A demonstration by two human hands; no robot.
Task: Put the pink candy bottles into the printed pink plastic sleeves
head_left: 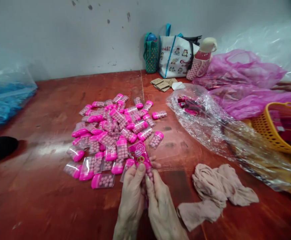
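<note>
Low in the middle of the view, my left hand (131,188) and my right hand (158,196) are closed side by side, thumbs on top. Between them is a clear candy box with pink balls (149,174), mostly covered by my fingers. A printed magenta wrapper (139,152) sticks out past my left thumb, pinched there; how far it goes around the box is hidden. Just beyond my hands lies a loose pile of similar pink-capped candy boxes (106,146), tipped at many angles on the red-brown table (45,200).
A crumpled beige cloth (210,190) lies right of my hands. Behind it are a clear plastic bag (200,130) with magenta wrappers, a yellow basket (265,130) and pink bags (242,70). A tote bag (175,56) and bottles stand by the wall. Blue-filled bag (5,96) at left.
</note>
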